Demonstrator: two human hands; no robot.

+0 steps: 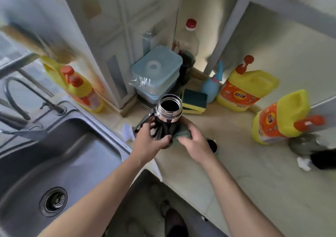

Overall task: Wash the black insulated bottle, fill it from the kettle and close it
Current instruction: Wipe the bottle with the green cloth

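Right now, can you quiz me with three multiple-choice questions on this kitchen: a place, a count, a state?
1. Where is the sink from the bottle? A left B right C behind
2. How many yellow soap jugs? A one B two C three
3. The bottle's mouth is: A capped B open C corked
Answers: 1 A, it lies beyond the left hand; 2 C, one by the sink, two on the right; 3 B, its dark inside shows, no lid on, while the right hand holds a cloth to it.
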